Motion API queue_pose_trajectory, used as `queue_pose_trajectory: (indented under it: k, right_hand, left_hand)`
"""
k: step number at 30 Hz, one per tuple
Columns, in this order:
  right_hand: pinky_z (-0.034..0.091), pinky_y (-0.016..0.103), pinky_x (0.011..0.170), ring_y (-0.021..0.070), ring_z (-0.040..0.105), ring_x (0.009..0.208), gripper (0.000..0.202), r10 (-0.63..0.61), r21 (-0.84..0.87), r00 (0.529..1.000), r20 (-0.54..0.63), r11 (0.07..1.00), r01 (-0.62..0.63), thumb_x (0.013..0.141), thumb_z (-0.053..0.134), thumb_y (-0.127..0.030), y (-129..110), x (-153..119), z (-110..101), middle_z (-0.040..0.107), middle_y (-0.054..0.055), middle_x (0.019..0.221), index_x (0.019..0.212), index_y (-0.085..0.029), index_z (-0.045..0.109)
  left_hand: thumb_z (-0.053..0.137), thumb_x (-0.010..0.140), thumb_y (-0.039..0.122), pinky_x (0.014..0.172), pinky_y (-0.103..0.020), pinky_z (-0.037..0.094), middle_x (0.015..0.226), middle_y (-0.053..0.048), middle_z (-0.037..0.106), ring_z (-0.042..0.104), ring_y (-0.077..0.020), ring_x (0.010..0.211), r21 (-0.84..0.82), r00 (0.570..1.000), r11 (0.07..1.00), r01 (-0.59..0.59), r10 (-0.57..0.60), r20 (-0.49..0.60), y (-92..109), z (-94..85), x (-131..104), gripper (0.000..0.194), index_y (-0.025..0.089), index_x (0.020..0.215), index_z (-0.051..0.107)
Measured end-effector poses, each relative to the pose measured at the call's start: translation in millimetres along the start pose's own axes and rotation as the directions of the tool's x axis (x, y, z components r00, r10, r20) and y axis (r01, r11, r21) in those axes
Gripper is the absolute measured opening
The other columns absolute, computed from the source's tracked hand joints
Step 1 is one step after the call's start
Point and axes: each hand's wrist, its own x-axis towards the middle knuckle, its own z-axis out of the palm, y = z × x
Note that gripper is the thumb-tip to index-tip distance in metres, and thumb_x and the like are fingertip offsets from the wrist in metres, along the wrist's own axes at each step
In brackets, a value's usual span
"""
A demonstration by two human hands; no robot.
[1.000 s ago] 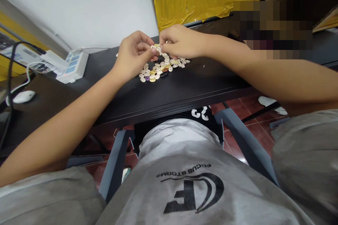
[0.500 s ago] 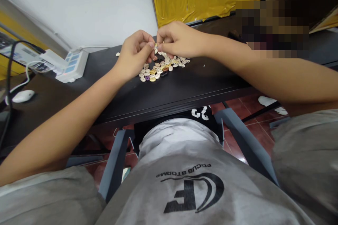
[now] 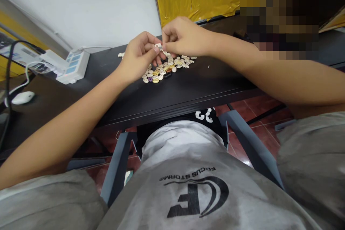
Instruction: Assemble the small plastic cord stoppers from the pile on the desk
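My left hand (image 3: pixel 142 55) is closed, pinching a small white piece (image 3: pixel 158 46) with dark marks or holes between thumb and finger, above the desk. From the other side my right hand (image 3: pixel 184 37) brings its thumb and forefinger together at the piece's right edge; its other fingers are curled in. Just below lies a loose spread of small oval button-like pieces (image 3: pixel 161 72), mostly cream, with some yellow, brown, black and purple. My hands cover the far part of the spread.
A white power strip (image 3: pixel 74 66) with plugs and cables sits left on the dark desk (image 3: pixel 185 82), near a white mouse (image 3: pixel 23 97). Stray cream pieces (image 3: pixel 121 55) lie beyond my left wrist. Another person (image 3: pixel 285 25) is close by at the right.
My fingers have shifted slightly apart, and the white piece between them now shows. My right hand has risen a little. The spread looks the same.
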Motion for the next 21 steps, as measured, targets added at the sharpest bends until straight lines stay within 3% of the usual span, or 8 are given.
queue_pose_trajectory:
  k: [5,11,17,21]
  right_hand:
    - [0.050,0.030,0.064,0.0172,0.072,0.071,0.016,-0.012,-0.002,1.000,-0.021,1.000,0.012,0.088,0.058,-0.023,1.1,0.0,0.2,0.080,0.003,0.078,0.074,-0.027,0.063]
    - [0.051,0.028,0.066,0.0152,0.074,0.076,0.016,-0.071,-0.039,0.995,-0.069,0.997,0.068,0.089,0.060,-0.024,2.8,-0.2,-1.9,0.084,0.001,0.085,0.075,-0.028,0.066]
    - [0.054,0.028,0.073,0.0166,0.076,0.083,0.018,-0.069,-0.108,0.997,-0.018,0.992,0.066,0.093,0.060,-0.023,2.8,0.2,0.3,0.086,0.002,0.095,0.086,-0.026,0.077]
    - [0.057,0.033,0.075,0.0225,0.078,0.088,0.014,-0.050,-0.140,0.999,0.006,0.989,0.051,0.091,0.066,-0.024,2.5,1.1,2.1,0.084,0.002,0.090,0.085,-0.025,0.078]
  left_hand:
    - [0.069,0.087,0.081,0.083,-0.046,0.054,0.099,0.001,0.076,0.063,-0.0181,0.086,-0.100,0.998,0.995,0.016,-0.022,-0.059,-1.8,-0.3,0.5,0.057,0.030,0.109,0.054]
    - [0.041,0.103,0.083,0.090,-0.048,0.052,0.118,-0.003,0.076,0.065,-0.0215,0.100,0.094,0.997,0.995,-0.041,0.047,-0.059,-7.0,-0.6,-3.8,0.062,0.030,0.135,0.047]
    - [0.039,0.102,0.084,0.092,-0.049,0.051,0.120,-0.003,0.076,0.067,-0.0236,0.105,0.138,0.999,0.990,-0.041,0.043,-0.006,-6.7,-1.0,-8.3,0.069,0.030,0.143,0.048]
    - [0.046,0.098,0.086,0.093,-0.053,0.051,0.114,-0.003,0.077,0.067,-0.0265,0.107,0.106,1.000,0.994,0.000,-0.001,0.007,-3.4,-0.1,-10.7,0.072,0.030,0.143,0.051]
